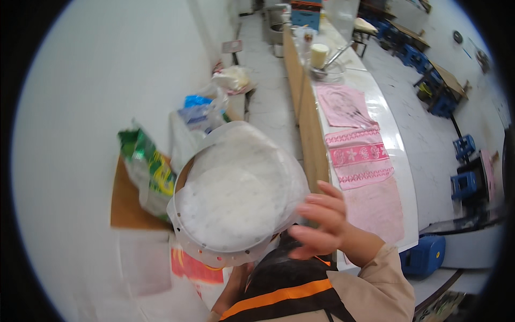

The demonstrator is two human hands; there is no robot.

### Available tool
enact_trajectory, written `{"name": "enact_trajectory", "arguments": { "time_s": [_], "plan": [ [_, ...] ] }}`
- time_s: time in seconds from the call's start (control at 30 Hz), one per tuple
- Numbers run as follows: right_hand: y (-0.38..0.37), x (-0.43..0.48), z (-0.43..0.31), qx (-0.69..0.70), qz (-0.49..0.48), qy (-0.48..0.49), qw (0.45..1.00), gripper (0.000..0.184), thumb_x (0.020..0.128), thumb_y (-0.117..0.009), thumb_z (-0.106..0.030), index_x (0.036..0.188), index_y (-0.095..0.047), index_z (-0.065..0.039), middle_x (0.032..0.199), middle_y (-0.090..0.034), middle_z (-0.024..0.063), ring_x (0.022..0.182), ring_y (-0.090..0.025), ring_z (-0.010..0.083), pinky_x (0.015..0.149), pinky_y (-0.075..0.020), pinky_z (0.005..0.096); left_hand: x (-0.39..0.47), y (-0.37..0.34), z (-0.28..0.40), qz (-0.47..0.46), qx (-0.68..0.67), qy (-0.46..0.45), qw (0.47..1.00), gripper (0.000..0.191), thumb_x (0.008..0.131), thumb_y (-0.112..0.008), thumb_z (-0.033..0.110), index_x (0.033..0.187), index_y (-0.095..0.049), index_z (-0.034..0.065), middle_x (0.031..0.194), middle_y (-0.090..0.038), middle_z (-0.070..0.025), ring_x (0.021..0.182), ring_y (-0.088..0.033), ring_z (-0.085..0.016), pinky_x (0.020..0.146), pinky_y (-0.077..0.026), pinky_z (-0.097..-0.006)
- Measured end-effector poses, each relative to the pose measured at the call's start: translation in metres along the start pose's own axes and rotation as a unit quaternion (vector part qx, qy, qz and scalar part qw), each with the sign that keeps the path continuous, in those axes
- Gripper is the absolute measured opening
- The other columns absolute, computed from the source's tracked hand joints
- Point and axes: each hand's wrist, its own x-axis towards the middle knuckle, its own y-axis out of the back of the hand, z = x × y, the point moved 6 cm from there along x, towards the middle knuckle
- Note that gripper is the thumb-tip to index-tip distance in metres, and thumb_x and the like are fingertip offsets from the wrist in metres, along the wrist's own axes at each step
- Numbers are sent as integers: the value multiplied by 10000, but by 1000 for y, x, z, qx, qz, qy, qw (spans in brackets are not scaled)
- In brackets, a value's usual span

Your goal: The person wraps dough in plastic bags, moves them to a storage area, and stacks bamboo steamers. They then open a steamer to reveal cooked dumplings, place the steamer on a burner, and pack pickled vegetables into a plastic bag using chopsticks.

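Note:
A round container with a brown inner wall is raised in front of me. White translucent sheets cover it and overhang its rim. Holes show along their lower edge, and cloudy white fills the middle. My left hand comes up under the near side and supports the container, its fingers mostly hidden. Just off the right rim is my right hand, blurred, its fingers spread and nothing in them. Whether its fingertips touch the sheet I cannot tell.
To the right runs a white counter with pink patterned towels, a glass bowl and a ladle. At left, a green-and-white bag lies on a brown board. Plastic bags sit beyond the container. Blue stools stand far right.

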Motion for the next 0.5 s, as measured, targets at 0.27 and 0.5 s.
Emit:
{"name": "enact_trajectory", "arguments": {
  "time_s": [0.27, 0.5],
  "plan": [
    [-127, 67, 187, 7, 5, -8, 1000, 373, 995, -510, -478, 1144, -699, -193, 1177, -673, 56, 1117, -646, 221, 1128, -348, 647, 211, -62, 104, -17, -8, 26, 999, 376, 1007, -549, 383, 1196, -625, 67, 1001, -651, -75, 836, -587, -187, 697, -465, -327],
    [-222, 132, 380, 48, -20, 4, 999, 389, 982, -547, -479, 1162, -684, -162, 1161, -664, 69, 1129, -643, 251, 1134, -310, 682, 364, -127, 214, 16, -53, -9, 998, 349, 1001, -578, 359, 1189, -628, 69, 1014, -643, -60, 861, -587, -182, 714, -464, -325]
  ]
}}
